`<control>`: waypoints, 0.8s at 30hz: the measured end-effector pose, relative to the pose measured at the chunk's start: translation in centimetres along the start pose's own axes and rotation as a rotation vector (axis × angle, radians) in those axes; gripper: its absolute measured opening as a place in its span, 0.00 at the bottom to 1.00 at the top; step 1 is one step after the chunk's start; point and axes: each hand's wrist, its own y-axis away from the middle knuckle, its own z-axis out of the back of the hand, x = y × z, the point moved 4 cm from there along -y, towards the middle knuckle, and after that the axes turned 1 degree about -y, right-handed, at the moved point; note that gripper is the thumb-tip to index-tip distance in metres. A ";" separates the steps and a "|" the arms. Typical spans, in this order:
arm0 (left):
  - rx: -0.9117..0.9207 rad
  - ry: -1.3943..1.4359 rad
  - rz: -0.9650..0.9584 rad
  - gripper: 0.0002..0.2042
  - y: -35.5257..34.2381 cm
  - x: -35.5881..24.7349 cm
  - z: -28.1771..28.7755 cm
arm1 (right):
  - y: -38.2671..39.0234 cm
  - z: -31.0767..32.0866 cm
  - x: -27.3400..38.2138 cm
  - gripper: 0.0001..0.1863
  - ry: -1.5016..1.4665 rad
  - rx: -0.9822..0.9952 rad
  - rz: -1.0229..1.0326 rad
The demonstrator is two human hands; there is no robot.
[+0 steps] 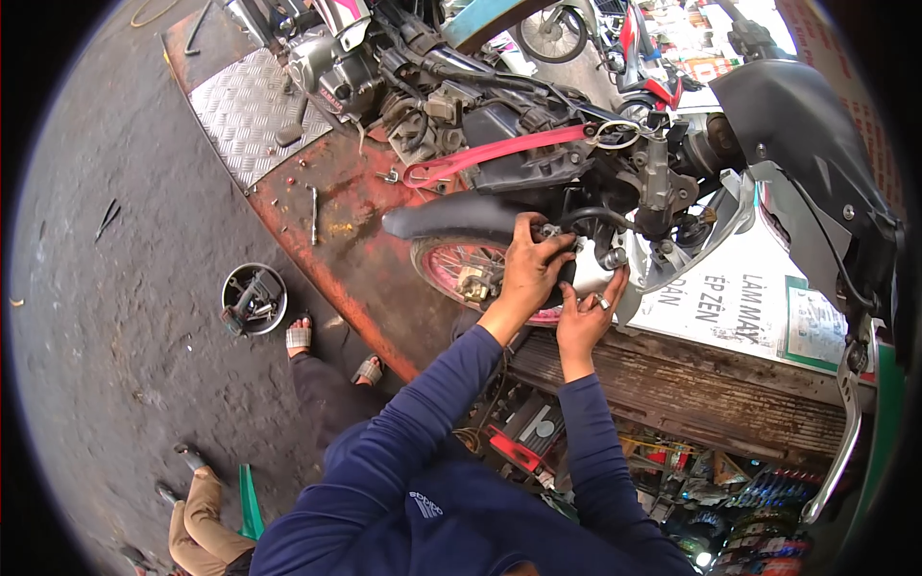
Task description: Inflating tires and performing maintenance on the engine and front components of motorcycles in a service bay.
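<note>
A partly stripped motorcycle (509, 134) stands before me on a rust-red work platform (327, 211). Between my hands, at its front fork area, is a silver-white metal part (594, 273) with a rounded end. My left hand (530, 274) grips its left side, fingertips curled near a small metal fitting at the top. From below and the right, my right hand (586, 322), with a ring on one finger, presses against the same part. Just left of my hands are the black front mudguard (451, 217) and the red-rimmed wheel (442, 264). My fingers partly hide the part's edges.
A metal bowl of tools and parts (254, 300) sits on the dark floor at left. A wrench-like tool (314, 216) and small bolts lie on the platform. Black bodywork (807, 134) rises at right. Another person's legs (206, 518) show at lower left.
</note>
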 end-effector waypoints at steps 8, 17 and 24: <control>0.080 -0.064 -0.181 0.14 -0.1 -0.1 -0.4 | -0.2 0.0 0.1 0.46 0.036 -0.019 0.060; 0.117 0.091 -0.076 0.12 -0.2 0.7 -0.7 | 0.3 -0.2 -0.4 0.46 0.020 0.015 0.063; 0.217 -0.012 -0.264 0.11 -1.7 0.4 0.0 | 0.0 -0.4 0.0 0.47 -0.019 0.005 0.050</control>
